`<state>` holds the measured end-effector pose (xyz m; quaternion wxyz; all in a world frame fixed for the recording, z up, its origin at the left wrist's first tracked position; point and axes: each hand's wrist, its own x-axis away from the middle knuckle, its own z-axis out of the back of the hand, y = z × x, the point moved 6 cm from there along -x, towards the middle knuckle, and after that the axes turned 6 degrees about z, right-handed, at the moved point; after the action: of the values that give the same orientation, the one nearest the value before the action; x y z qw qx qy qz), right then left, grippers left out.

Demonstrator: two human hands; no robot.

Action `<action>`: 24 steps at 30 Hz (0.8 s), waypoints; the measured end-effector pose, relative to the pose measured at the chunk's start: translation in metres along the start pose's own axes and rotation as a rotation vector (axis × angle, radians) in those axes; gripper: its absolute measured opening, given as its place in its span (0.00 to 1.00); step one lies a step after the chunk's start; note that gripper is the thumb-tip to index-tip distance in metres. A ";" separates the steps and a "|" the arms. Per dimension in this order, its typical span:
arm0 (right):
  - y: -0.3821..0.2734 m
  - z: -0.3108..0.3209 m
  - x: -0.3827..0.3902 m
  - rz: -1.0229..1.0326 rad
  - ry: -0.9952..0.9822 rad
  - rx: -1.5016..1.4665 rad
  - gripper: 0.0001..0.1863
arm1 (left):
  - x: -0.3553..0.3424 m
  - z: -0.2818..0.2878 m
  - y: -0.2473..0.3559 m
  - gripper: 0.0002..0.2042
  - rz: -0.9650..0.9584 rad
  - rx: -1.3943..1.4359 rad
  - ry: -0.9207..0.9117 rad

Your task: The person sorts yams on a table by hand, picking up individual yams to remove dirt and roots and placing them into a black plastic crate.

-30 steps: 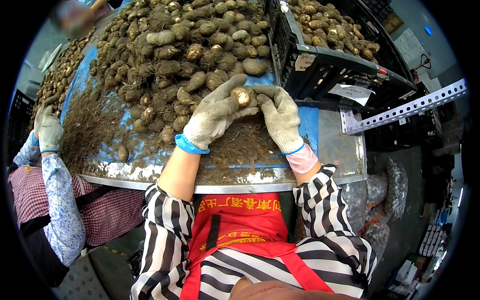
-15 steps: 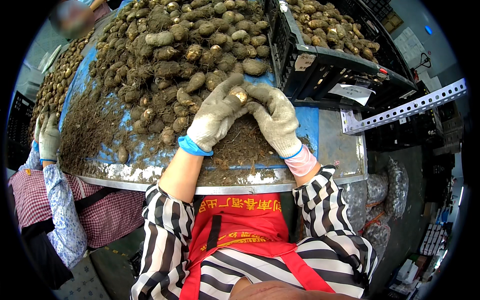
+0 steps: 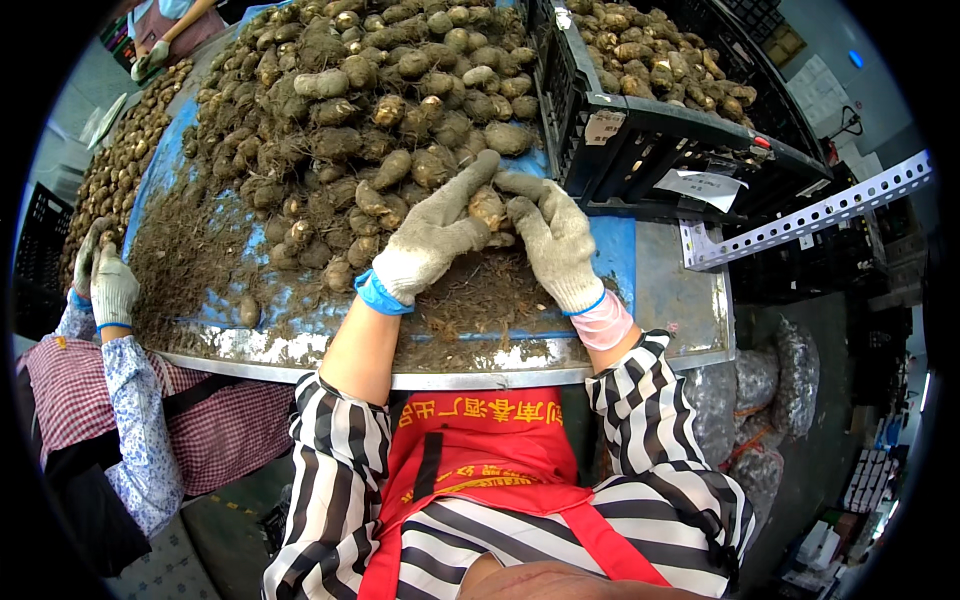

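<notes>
A brown, hairy taro corm (image 3: 487, 208) is held between my two gloved hands, just above the front of a taro heap (image 3: 330, 140). My left hand (image 3: 430, 240) grips it from the left, thumb below and fingers along its far side. From the right, my right hand (image 3: 556, 240) closes its curled fingertips against the same corm. Both hands wear dirty white knit gloves, over a blue cuff on the left and a pink one on the right. Part of the corm is hidden by the fingers. Loose root fibres and soil (image 3: 475, 295) lie under the hands.
A black crate (image 3: 640, 130) of taros stands at the back right. Nearby, a perforated metal bar (image 3: 820, 210) juts over the table edge. To my left a co-worker's gloved hands (image 3: 108, 280) are at more taros; another person (image 3: 175, 30) stands far left. Filled sacks (image 3: 780, 380) sit at right.
The corm has turned and sits slightly lower between my hands. My fingers have shifted around it, the right fingertips moving a little lower. The co-worker's hands at left have also moved.
</notes>
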<state>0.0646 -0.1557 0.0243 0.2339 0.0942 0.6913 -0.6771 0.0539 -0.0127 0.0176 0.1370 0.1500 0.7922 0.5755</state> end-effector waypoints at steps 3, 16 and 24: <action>0.000 -0.004 0.003 -0.021 -0.040 -0.013 0.12 | -0.004 0.004 -0.003 0.37 -0.017 -0.016 0.014; -0.004 0.001 0.000 0.021 -0.018 0.067 0.11 | -0.001 -0.006 -0.008 0.35 0.057 0.725 -0.157; 0.009 0.000 0.004 0.025 -0.038 0.116 0.09 | -0.001 -0.007 -0.014 0.31 0.121 0.462 -0.088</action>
<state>0.0649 -0.1561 0.0146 0.2496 0.1034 0.6451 -0.7147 0.0508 -0.0231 0.0064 0.0987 0.2496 0.8855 0.3792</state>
